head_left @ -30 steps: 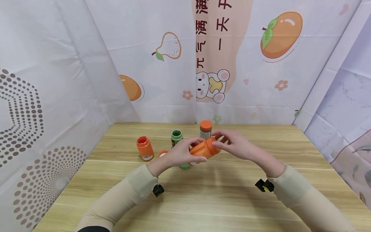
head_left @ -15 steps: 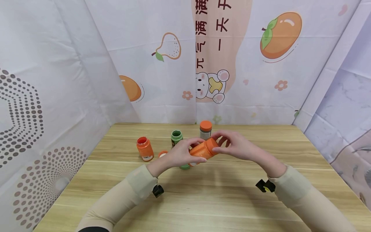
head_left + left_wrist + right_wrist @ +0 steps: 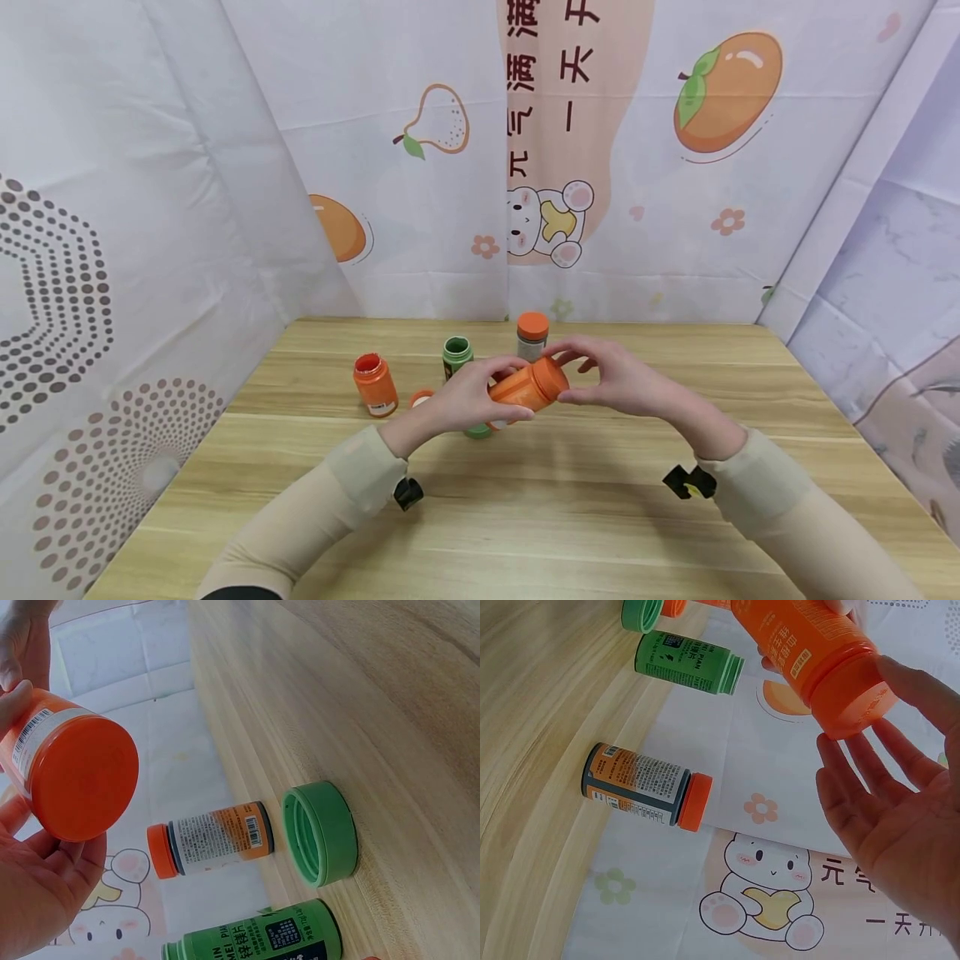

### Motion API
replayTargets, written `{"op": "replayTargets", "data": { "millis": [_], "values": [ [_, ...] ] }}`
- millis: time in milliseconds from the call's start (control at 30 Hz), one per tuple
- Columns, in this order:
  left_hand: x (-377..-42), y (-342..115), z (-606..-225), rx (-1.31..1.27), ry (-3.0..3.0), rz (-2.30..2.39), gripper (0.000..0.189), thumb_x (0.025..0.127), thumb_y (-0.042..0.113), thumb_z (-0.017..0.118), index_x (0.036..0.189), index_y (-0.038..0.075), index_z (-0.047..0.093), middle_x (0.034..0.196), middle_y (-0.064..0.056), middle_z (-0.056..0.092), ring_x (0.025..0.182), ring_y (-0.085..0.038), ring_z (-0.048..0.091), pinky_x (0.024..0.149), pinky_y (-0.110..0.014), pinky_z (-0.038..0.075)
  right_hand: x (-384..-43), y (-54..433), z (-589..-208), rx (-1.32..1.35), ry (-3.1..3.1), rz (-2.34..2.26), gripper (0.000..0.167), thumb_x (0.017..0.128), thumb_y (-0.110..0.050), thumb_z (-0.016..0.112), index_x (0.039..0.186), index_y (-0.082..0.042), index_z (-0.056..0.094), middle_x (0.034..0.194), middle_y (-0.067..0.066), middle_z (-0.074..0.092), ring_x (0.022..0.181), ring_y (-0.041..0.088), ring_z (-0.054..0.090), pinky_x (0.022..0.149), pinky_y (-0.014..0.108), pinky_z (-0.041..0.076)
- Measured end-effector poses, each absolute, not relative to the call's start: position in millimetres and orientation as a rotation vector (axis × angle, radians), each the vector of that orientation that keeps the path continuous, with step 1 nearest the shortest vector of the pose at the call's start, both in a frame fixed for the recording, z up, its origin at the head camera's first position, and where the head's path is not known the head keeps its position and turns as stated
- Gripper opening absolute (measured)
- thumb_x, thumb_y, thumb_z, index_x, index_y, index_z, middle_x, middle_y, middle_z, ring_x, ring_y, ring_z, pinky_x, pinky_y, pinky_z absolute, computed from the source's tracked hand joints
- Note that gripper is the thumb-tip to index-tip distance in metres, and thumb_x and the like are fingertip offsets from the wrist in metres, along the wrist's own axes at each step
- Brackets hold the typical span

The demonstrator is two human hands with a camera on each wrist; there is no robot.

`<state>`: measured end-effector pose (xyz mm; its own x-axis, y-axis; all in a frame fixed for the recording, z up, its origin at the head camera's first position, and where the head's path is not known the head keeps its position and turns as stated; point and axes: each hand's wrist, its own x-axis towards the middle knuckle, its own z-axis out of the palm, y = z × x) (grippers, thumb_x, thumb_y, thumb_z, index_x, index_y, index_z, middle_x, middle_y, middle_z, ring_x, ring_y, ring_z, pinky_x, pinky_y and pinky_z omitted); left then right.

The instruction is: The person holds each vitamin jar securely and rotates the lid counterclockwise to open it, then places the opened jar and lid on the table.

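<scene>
My left hand [image 3: 471, 397] grips an orange bottle [image 3: 517, 392] round its body, above the table and tilted, with the lid end toward the right. Its round orange base [image 3: 84, 780] faces the left wrist view. On the other end sits a ribbed orange lid [image 3: 853, 696]. My right hand [image 3: 618, 381] holds this lid at its edge, the thumb on one side and fingertips on the other, the palm apart from it. Behind the held bottle stands a grey bottle [image 3: 637, 786] with an orange lid.
An orange bottle [image 3: 377, 387] stands uncapped at the left of the wooden table [image 3: 540, 533]. Beside my left hand is an uncapped green bottle [image 3: 457, 353]. A green lid [image 3: 322, 834] and an orange lid [image 3: 422, 397] lie nearby. A printed curtain [image 3: 420, 208] hangs behind.
My right thumb has slid down to the lid's lower edge while the fingers stay at its top. The lid end has tipped slightly toward the viewer. My left hand has barely moved.
</scene>
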<state>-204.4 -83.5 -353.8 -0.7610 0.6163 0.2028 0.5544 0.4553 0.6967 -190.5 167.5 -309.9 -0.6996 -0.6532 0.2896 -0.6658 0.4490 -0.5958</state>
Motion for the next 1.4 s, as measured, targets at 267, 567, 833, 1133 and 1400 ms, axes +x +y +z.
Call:
{"op": "replayTargets", "data": {
  "millis": [267,567,833,1133,1400],
  "values": [
    [-203.4,-83.5,-352.5,1.049,2.612,1.199,0.058,0.079,0.038,0.081,0.129,0.018,0.058,0.1,0.01,0.064,0.087,-0.01,0.058,0.072,-0.029,0.052,-190.2,165.8,-310.0,1.068,-2.719,1.165,0.045,0.092,-0.022,0.07,0.131,-0.007,0.054,0.127,0.006,0.058,0.109,0.023,0.06,0.086,0.043,0.049],
    [-202.7,-83.0,-351.5,1.062,2.615,1.187,0.057,0.079,0.037,0.081,0.128,0.018,0.058,0.101,0.01,0.064,0.088,-0.01,0.058,0.072,-0.029,0.051,-192.6,162.5,-311.4,1.001,-2.817,1.039,0.039,0.092,-0.036,0.068,0.121,-0.011,0.063,0.102,-0.001,0.065,0.082,0.012,0.061,0.07,0.033,0.051],
    [-203.1,-82.9,-351.9,1.066,2.623,1.166,0.059,0.078,0.036,0.082,0.129,0.017,0.059,0.102,0.01,0.065,0.088,-0.01,0.058,0.073,-0.028,0.051,-192.2,161.4,-311.7,1.032,-2.796,1.028,0.034,0.086,-0.03,0.075,0.114,-0.015,0.065,0.096,-0.006,0.064,0.08,0.011,0.06,0.069,0.031,0.051],
    [-203.0,-83.2,-350.4,1.055,2.634,1.14,0.059,0.078,0.037,0.082,0.129,0.018,0.059,0.1,0.01,0.064,0.088,-0.01,0.058,0.072,-0.028,0.051,-190.9,165.2,-311.5,1.155,-2.699,1.038,0.045,0.08,-0.02,0.081,0.121,-0.013,0.062,0.115,-0.003,0.064,0.099,0.017,0.061,0.078,0.044,0.049],
    [-203.9,-83.5,-350.5,1.061,2.645,1.142,0.059,0.079,0.037,0.082,0.129,0.017,0.058,0.099,0.01,0.064,0.087,-0.009,0.058,0.072,-0.028,0.051,-189.8,166.8,-311.4,1.211,-2.648,1.067,0.054,0.076,-0.008,0.083,0.125,-0.013,0.06,0.121,-0.003,0.061,0.107,0.018,0.058,0.082,0.046,0.049]
  ]
}}
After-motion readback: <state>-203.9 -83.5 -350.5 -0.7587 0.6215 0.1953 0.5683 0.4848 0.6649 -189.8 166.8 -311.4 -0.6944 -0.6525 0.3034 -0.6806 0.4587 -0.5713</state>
